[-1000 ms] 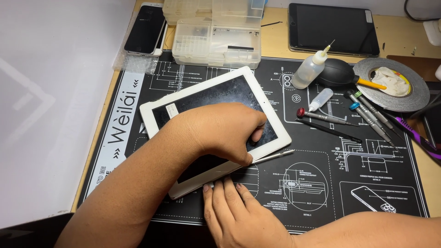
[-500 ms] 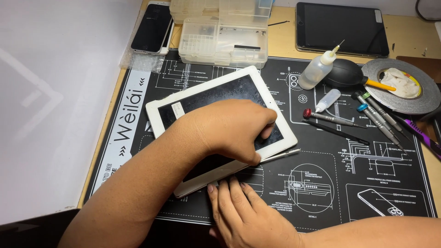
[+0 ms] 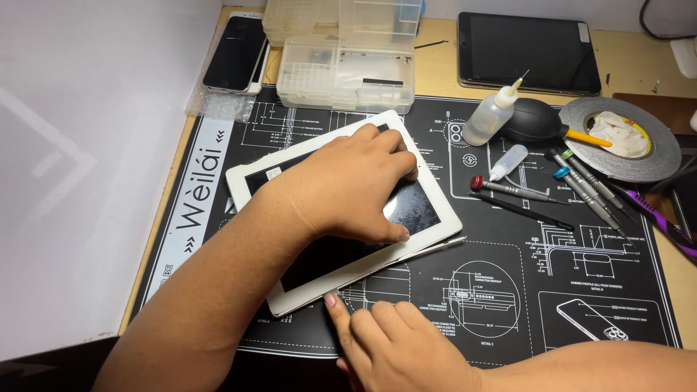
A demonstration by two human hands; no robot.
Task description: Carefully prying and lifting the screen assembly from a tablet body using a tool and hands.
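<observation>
A white tablet (image 3: 250, 178) with a dark screen lies at an angle on a black repair mat (image 3: 595, 290). My left hand (image 3: 348, 185) presses down on its glass, fingers reaching the right edge and thumb near the front corner. My right hand (image 3: 392, 345) lies palm down on the mat just in front of the tablet, its index fingertip touching the front edge. Whether anything is under that hand is hidden. A thin silver edge (image 3: 439, 245) shows below the white front at the right corner.
Right of the tablet lie several screwdrivers (image 3: 581, 185), a small squeeze bottle (image 3: 492, 112), a black air blower (image 3: 534, 120) and a roll of tape (image 3: 624, 141). Behind are clear plastic parts boxes (image 3: 345, 54), a phone (image 3: 236, 54) and a dark tablet (image 3: 526, 51). A white wall stands at left.
My left hand's fingers have stretched out from a curled grip toward the tablet's right edge. My right hand has barely moved along the front edge. The view has shifted slightly.
</observation>
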